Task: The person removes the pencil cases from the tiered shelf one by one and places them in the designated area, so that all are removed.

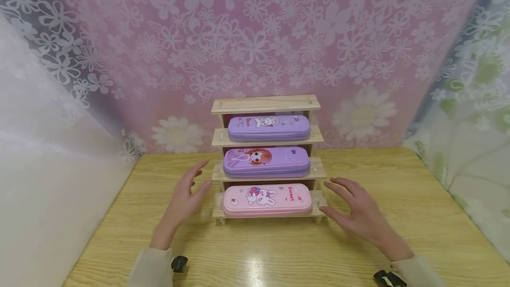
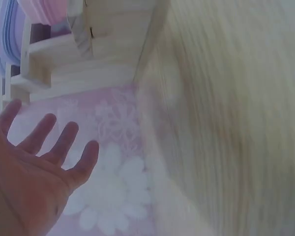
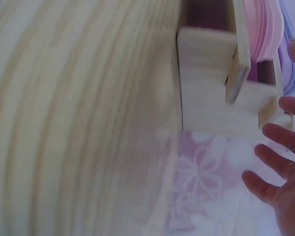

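Observation:
A stepped wooden rack (image 1: 265,103) stands on the table with three zippered pencil cases lying on its shelves. The lowest is a pink pencil case (image 1: 243,203) with a bunny print. Above it lies a purple pencil case (image 1: 279,163) printed with a red-haired girl, and higher up a lavender pencil case (image 1: 247,133) with a white bunny. My left hand (image 1: 184,203) hovers beside the rack's left side, fingers extended and holding nothing. On the other side, my right hand (image 1: 358,211) is held near the lowest shelf's right end, fingers spread, also holding nothing.
The rack's top shelf carries no case. Around it spreads the wood-grain table (image 1: 255,247). A pink floral curtain (image 1: 255,34) hangs right behind, and pale sheets (image 1: 48,145) flank both sides. Dark straps (image 1: 179,264) sit at the wrists.

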Motion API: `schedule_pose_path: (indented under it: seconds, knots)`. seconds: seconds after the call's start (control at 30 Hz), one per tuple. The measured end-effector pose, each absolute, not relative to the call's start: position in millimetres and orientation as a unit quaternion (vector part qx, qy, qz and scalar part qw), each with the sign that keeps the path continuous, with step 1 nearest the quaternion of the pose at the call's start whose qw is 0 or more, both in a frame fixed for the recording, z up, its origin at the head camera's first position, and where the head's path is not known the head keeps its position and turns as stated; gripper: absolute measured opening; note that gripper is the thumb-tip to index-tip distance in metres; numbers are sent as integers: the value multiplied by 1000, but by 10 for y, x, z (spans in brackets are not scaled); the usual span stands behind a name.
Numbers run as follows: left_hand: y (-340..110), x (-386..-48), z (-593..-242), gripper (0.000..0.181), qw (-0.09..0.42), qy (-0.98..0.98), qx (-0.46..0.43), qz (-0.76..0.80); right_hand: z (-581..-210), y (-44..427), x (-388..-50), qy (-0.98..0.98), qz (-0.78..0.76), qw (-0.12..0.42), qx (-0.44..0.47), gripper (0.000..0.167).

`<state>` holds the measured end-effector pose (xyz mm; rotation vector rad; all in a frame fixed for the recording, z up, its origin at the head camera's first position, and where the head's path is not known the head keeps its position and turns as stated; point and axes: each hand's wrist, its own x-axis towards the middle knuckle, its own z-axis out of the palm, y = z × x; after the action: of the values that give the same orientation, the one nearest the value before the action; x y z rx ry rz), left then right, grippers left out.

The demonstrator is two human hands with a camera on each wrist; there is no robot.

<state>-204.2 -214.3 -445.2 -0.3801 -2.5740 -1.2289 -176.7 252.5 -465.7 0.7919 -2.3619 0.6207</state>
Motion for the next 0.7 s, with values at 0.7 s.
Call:
schedule_pose_path:
  seconds: [0.7]
  knots:
    - [-1831, -2365, -4615, 45, 22, -759, -75, -647, -4711, 2079, -1790, -867, 281, 254, 324, 68]
